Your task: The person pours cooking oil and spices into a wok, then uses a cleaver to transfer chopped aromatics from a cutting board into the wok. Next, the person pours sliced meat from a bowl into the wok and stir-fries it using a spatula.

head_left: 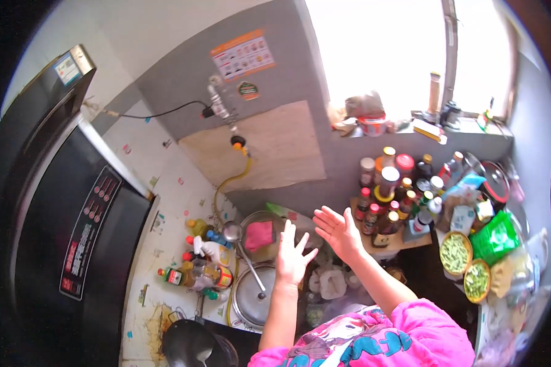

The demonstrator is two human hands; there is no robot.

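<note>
My left hand (292,262) is raised with its fingers spread and holds nothing. Just to its right and a bit farther forward, my right hand (338,232) is lifted too, palm showing, fingers stretched out and nothing in it. The hands are apart. Nearest the left hand, though not visibly gripped, are a round metal lid (251,301), a long-handled ladle (249,263) lying across it, and a pink cloth (259,235) in a metal basin (274,249). Beyond my right hand stand several sauce bottles (373,215) on a small wooden board.
A wok (187,344) sits at lower left beside oil bottles (193,273) and a white spray bottle (212,251). Two bowls of chopped green vegetables (455,253) stand at right. A range hood (79,226) fills the left side. A yellow gas hose (229,178) runs down the wall.
</note>
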